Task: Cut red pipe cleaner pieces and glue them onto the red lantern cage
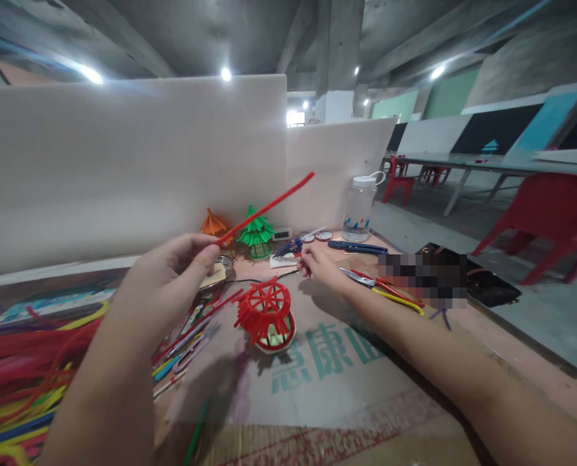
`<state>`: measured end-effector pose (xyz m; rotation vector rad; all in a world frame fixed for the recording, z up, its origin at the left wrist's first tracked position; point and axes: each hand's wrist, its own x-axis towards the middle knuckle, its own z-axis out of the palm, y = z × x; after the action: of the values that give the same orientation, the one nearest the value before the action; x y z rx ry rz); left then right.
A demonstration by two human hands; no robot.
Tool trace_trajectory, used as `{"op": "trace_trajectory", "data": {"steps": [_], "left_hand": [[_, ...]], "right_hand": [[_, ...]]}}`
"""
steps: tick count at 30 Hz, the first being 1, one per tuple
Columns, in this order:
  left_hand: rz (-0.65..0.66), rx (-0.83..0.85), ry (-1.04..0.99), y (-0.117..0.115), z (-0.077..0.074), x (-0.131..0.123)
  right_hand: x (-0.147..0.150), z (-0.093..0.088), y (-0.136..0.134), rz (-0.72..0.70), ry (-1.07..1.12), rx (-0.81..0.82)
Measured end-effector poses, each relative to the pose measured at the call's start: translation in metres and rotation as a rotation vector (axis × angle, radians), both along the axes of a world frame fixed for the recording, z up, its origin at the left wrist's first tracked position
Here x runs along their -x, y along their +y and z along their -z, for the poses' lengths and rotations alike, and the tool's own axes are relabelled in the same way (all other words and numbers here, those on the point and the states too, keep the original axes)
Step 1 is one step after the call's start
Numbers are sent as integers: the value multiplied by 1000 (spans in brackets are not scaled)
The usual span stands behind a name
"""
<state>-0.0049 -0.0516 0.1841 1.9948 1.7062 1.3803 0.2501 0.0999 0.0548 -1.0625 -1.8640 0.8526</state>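
My left hand (169, 275) is raised over the table and pinches the lower end of a straight red pipe cleaner (269, 206) that slants up to the right. My right hand (318, 264) reaches forward to the table's back, fingers curled at a small blue object (291, 246) beside a white paper scrap; what it grips is too small to make out. Between my arms a red pipe-cleaner wheel-shaped craft (265, 314) rests on a small round cup on the cardboard sheet (327, 382).
A heap of coloured pipe cleaners (21, 382) lies at left. An orange cone craft (213, 223) and a green tree craft (256, 231) stand by the white partition (123, 168). A clear bottle (360, 207), scissors (366, 279) and red chairs (545, 220) are at right.
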Motion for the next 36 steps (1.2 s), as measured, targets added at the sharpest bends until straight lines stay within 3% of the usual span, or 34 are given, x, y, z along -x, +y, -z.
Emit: {"op": "trace_trajectory", "data": {"steps": [4,8,12,16,19,24,27,30,32,36], "left_hand": [[181,-48,-62,-12,22,-33],[345,34,116,-23,45,-78],[354,133,95,-34,64,-110],[310,220,-120,-47,88,-120],[273,176,-257,-54,98,-120],[241,89,-417,-56,92,-105],[247,73,-483,-54,87,-95],[235,59,-501,-54,86,-90],[244,56,-498,-55,87,-90],[302,104,-469,-58,95,-97]], "right_hand": [[-15,-17,-53,-139,182,130],[-30,-23,-116,-381,457,374],[-40,-22,-153,-389,489,439],[-41,-15,-166,-375,466,449],[-37,-9,-170,-383,443,430],[-42,1,-162,-241,311,408],[-53,1,-152,-34,142,258],[-61,-4,-147,76,43,103],[-61,-7,-150,51,92,76],[-49,-13,-169,-128,273,156]]}}
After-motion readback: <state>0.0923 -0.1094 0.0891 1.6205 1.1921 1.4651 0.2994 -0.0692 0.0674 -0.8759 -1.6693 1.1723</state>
